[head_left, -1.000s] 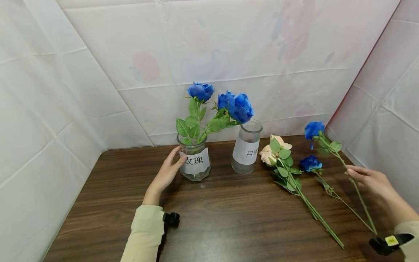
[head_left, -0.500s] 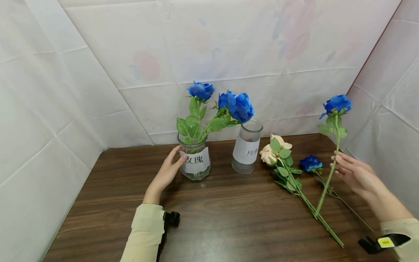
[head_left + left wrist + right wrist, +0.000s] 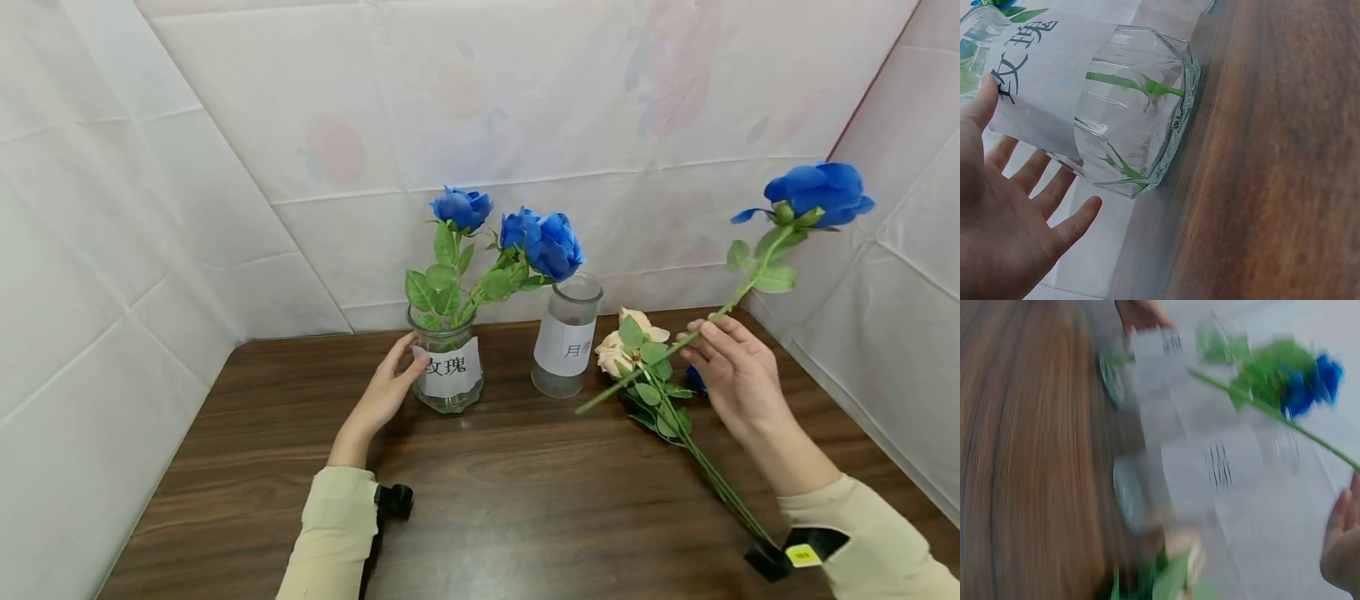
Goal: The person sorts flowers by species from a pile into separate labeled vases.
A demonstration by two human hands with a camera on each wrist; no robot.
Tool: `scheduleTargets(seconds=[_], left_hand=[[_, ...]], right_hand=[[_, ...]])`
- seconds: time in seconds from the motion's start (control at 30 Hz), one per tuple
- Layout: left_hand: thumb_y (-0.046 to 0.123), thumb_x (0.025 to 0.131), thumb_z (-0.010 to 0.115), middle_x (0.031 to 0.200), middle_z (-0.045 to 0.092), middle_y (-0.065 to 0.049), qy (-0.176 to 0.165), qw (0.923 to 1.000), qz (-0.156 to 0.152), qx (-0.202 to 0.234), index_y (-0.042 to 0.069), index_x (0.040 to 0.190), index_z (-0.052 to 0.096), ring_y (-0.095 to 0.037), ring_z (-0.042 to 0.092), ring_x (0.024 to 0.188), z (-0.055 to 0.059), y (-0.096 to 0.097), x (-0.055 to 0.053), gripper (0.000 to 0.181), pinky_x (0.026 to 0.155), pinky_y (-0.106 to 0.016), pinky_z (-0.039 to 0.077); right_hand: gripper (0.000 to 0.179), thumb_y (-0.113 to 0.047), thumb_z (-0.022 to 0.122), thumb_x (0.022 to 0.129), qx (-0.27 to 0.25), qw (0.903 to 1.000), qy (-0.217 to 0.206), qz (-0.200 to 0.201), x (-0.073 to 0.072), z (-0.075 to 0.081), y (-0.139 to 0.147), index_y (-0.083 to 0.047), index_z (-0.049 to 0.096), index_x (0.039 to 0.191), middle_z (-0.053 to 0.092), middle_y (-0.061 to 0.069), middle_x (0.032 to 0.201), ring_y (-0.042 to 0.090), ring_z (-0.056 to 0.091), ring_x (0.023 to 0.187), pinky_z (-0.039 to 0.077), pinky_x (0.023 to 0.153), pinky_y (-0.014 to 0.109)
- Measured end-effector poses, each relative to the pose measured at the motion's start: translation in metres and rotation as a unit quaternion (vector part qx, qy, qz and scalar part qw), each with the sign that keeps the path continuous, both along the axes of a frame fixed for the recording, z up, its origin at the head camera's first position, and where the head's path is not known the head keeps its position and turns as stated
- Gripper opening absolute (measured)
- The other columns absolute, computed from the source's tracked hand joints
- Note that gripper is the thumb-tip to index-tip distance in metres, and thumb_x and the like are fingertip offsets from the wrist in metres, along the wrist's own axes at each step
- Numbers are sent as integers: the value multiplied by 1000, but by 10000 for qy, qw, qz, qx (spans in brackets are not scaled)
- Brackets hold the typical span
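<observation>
My left hand (image 3: 384, 392) holds the side of a squat glass vase (image 3: 450, 403) with a Chinese-character label. In the left wrist view, the thumb lies on the label of the vase (image 3: 1129, 106) and the fingers reach behind it. Several blue roses (image 3: 555, 246) stand in this vase, leaning right. Out to the right, my right hand (image 3: 738, 371) pinches the stem of a blue rose (image 3: 821, 193) between thumb and fingers. This rose is tilted, bloom up to the right and stem end low to the left, above the cream roses (image 3: 617, 357). The right wrist view is blurred.
A taller labelled glass vase (image 3: 558, 385) stands right of the squat one, with no flowers in it. Beside it the cream roses lie on the wooden table (image 3: 480, 508). Another blue rose (image 3: 696, 380) lies mostly hidden behind my right hand. White cloth walls (image 3: 247, 100) enclose the table.
My right hand has lifted the blue rose and brought it left, swinging its stem end toward the vases and its bloom up to the right. The left hand has stayed on the squat vase.
</observation>
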State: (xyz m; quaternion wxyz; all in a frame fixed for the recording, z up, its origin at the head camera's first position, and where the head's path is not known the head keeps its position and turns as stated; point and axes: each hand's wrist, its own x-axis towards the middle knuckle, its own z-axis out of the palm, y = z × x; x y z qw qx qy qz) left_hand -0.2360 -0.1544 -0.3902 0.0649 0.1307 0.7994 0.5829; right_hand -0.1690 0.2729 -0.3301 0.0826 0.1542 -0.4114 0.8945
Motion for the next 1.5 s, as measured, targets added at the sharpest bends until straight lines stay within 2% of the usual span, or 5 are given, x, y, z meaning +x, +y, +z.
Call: scheduleTargets(seconds=[0.3,0.67,1.1,1.33,1.5], left_hand=[[29,107,45,161,17,-20,-22,10000,-7,16,3,157,19,-41,15,147,0,-1,-1,62,115,-61,17],[34,107,45,162,16,-18,-65,10000,-23,53,6,158,18,-38,12,148,-8,-1,-4,64,115,-62,14],[32,107,46,161,19,-19,-51,10000,36,21,4,157,21,-38,15,147,-1,0,-2,63,115,-60,17],[38,106,45,162,18,-15,49,9999,83,37,11,159,19,-35,14,148,-31,-6,-20,65,115,-61,15],[45,105,46,162,20,-12,193,9998,113,-5,14,158,21,-34,18,147,-36,-7,-22,67,114,-62,18]], right_hand=[[13,6,55,98,-666,9949,74,-747,-11,21,-74,0,60,87,71,14,89,22,69,79,57,73,28],[13,-1,58,99,-573,9897,-653,-1136,-27,25,-143,-7,59,87,71,6,92,17,70,84,55,72,25],[13,3,62,95,454,9824,-481,-1746,-52,-1,-199,-7,54,91,67,5,92,15,67,83,54,68,26],[9,1,68,92,1023,9759,-501,-1862,-71,-6,-217,-7,63,90,67,1,87,13,65,79,54,71,28],[8,-4,73,89,1771,9602,-729,-2034,-83,-15,-226,-1,69,95,66,-4,85,11,60,74,51,68,25]])
